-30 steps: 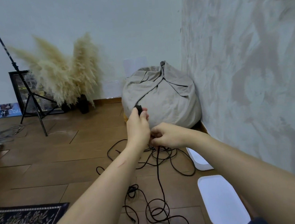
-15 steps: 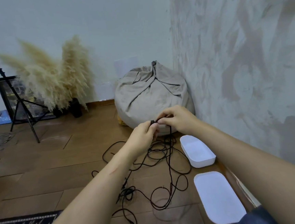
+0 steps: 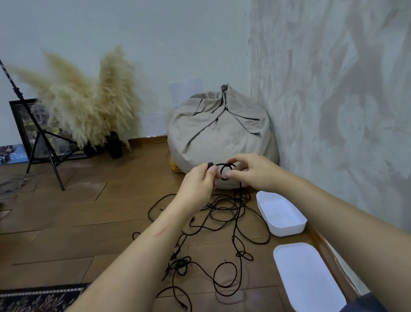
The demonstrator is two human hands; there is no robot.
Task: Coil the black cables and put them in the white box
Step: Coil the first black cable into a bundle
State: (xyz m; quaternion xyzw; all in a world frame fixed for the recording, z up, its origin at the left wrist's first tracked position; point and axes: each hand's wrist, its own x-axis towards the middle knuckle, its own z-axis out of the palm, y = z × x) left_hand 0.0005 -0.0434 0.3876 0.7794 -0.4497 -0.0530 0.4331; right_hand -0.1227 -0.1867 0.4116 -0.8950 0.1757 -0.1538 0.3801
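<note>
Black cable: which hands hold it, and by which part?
Both: left hand pinches the cable near its end; right hand pinches the small loop.

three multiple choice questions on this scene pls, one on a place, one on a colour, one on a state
1. Where does the white box stand?
A. on the rug
B. on the floor beside the right wall
C. on top of the bean bag

2. What colour is the cable loop that the left hand and right hand pinch between them?
A. black
B. white
C. yellow

3. What state is the white box in?
A. shut, with its lid on
B. open, with its lid lying on the floor close by
C. tipped on its side

Answers:
1 B, its base rests on the wood boards right next to the wall.
2 A, the loop is as dark as the cables tangled below it.
3 B, its inside shows and the lid lies apart from it.
</note>
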